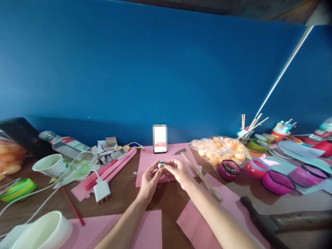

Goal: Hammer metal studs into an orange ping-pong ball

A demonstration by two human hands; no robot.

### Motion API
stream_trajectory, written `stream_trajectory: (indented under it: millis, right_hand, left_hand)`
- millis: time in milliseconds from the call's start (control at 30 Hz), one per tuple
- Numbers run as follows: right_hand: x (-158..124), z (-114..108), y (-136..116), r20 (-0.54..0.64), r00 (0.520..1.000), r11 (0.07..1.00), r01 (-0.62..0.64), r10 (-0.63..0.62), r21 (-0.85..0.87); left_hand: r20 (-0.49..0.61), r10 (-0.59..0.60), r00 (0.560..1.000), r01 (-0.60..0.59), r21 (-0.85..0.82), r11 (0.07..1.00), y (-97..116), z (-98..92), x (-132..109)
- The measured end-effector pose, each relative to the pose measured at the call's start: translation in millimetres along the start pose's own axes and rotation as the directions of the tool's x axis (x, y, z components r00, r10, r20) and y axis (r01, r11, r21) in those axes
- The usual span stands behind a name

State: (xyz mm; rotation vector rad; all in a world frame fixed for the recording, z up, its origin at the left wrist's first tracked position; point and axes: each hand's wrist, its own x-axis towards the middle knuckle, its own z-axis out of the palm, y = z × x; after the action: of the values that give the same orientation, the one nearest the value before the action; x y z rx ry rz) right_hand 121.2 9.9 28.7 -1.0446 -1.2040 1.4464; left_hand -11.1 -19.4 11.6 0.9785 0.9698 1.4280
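Between my hands is a small shiny metallic ball (161, 164), silver with a golden tint. My left hand (148, 181) is closed round its left side, with thumb and fingers at the surface. My right hand (181, 174) pinches at its right side. The fingers cover part of the ball, so its underside is hidden. Beneath and behind the hands lies a stack of pink paper (145, 162). A lit phone (160, 139) with a blurred screen stands upright on the paper's far edge. Right of my hands lies a small hammer (199, 173) with a wooden handle.
On the right are a bag of orange balls (220, 148), a purple bowl (229, 170) with dark bits, and a large hammer (282, 221). A white charger (102, 190), a paper cup (50, 165) and a plastic bottle (70, 147) are on the left. A blue wall (166, 69) closes the back.
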Motion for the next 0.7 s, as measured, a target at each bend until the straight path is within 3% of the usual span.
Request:
stream_trajectory:
  millis: [200, 533, 700]
  right_hand:
    - [3.1, -0.7, 6.8, 0.032, 0.998, 0.998, 0.056, -0.056, 0.010]
    - [1.9, -0.1, 8.0, 0.078, 0.975, 0.958, 0.218, -0.206, -0.185]
    - [0.9, 2.1, 5.5, 0.077, 0.979, 0.967, 0.200, -0.190, -0.155]
  left_hand:
    - [-0.026, -0.007, 1.000, 0.005, -0.084, 0.996, -4.7, -1.4, 0.6]
    - [-0.074, 0.010, 0.997, -0.017, -0.103, 0.995, -6.4, -2.2, 2.4]
    - [-0.069, 0.004, 0.998, -0.012, -0.117, 0.993, -5.6, -1.4, 1.8]
